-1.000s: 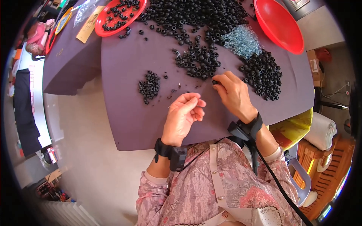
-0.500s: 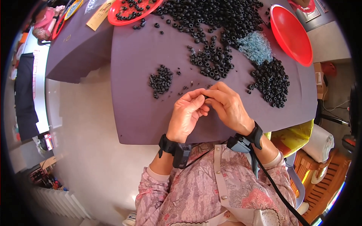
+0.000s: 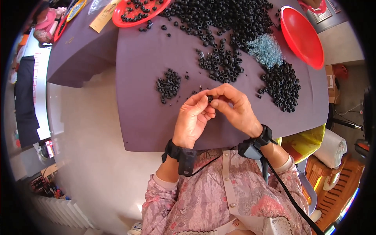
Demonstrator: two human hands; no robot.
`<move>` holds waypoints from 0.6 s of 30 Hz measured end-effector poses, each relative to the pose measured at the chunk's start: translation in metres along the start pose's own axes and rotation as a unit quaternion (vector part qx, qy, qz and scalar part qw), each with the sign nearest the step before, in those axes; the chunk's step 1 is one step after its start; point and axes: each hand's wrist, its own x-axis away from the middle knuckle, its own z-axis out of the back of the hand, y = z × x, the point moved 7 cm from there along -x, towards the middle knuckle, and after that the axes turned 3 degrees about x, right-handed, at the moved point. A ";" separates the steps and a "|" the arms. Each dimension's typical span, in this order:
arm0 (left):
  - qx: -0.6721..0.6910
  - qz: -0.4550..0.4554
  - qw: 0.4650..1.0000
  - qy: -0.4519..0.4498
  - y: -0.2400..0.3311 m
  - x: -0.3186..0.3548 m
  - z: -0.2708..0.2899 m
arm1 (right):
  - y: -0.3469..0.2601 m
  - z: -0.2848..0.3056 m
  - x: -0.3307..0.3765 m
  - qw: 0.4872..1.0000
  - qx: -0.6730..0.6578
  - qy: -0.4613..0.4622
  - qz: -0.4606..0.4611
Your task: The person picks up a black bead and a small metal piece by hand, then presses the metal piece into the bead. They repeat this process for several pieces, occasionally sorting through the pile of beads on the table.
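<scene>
Between the fingertips of both hands is a small black hollow round part [image 3: 210, 98], which looks like a cord lock. My left hand [image 3: 189, 119] pinches it from the left with thumb and forefinger. From the right, the thumb and forefinger of my right hand [image 3: 239, 111] close on the same part. Fingers cover much of it. Just beyond my hands lies a loose group of black round parts [image 3: 225, 66]. Left of it is a small pile of smaller black pieces [image 3: 169, 85]. A heap of fine bluish coils, seemingly springs [image 3: 265, 51], sits farther right.
More black round parts [image 3: 282, 88] are piled at the right. A large heap of them [image 3: 223, 15] covers the far side of the purple-grey table [image 3: 147, 125]. A red bowl [image 3: 302, 37] stands far right; a red tray of black parts [image 3: 137, 19] is far left. A yellow bag [image 3: 303, 143] hangs by the right edge.
My right hand has turned slightly and its fingers have shifted at the fingertips, so the black part now shows more. Both hands stay in about the same place.
</scene>
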 end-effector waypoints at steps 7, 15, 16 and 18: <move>-0.065 0.019 0.998 -0.009 -0.013 0.003 -0.004 | -0.009 0.013 0.007 0.988 0.135 0.002 0.075; -0.246 0.150 0.957 -0.026 -0.032 0.035 -0.020 | 0.000 0.045 0.030 0.914 0.358 0.078 0.174; -0.251 0.159 0.955 -0.024 -0.036 0.039 -0.018 | 0.003 0.047 0.031 0.914 0.357 0.081 0.177; -0.240 0.157 0.958 -0.021 -0.039 0.039 -0.018 | 0.006 0.054 0.031 0.911 0.355 0.109 0.178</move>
